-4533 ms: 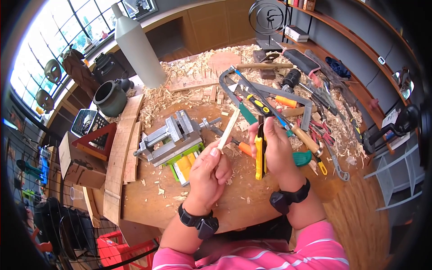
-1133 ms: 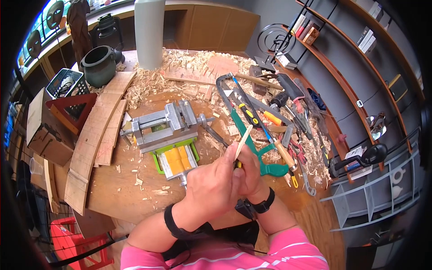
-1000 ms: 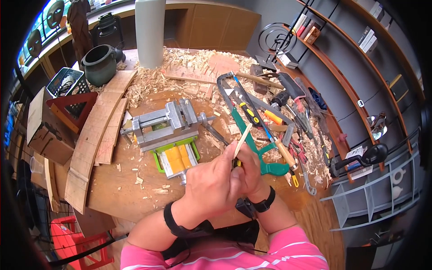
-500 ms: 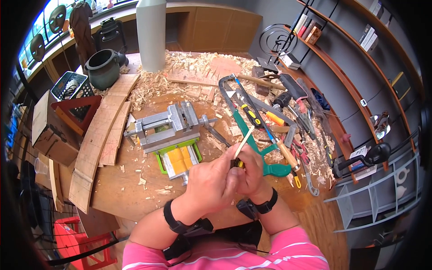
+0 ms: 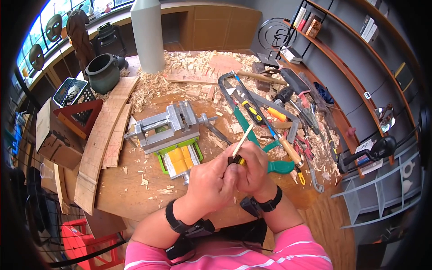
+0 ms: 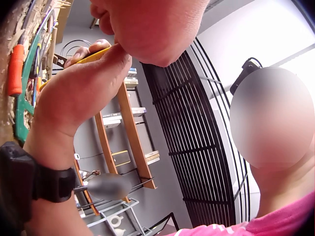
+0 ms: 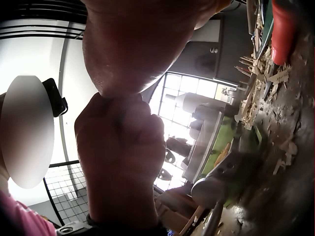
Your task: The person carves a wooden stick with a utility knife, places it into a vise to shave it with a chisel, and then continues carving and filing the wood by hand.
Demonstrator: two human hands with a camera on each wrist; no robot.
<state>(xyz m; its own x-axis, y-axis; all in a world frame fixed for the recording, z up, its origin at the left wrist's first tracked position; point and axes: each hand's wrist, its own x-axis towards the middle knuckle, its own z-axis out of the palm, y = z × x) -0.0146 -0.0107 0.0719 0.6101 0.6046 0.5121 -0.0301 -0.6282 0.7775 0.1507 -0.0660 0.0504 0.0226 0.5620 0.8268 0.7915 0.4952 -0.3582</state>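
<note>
In the head view, both hands are together in front of the chest, above the front of the workbench. My left hand (image 5: 209,182) grips a thin pale strip of wood (image 5: 243,138), whose free end points up and away. My right hand (image 5: 253,168) is curled round a yellow and black utility knife (image 5: 236,160), its front end against the strip near the left thumb. The knife's yellow body (image 6: 95,56) shows between the right fingers in the left wrist view. Fingers hide the strip's lower end and the blade. In the right wrist view, the left hand (image 7: 120,147) is a closed fist.
A metal vise (image 5: 166,128) on a green base stands left of the hands. A green-handled saw (image 5: 281,167), a hacksaw (image 5: 290,150) and several other tools lie at the right among wood shavings (image 5: 180,63). Long boards (image 5: 105,144) lie along the left edge.
Since the oldest frame, the hands have come together and the knife has met the strip. Over the last second they stay joined, turning slightly so more of the knife's front shows.
</note>
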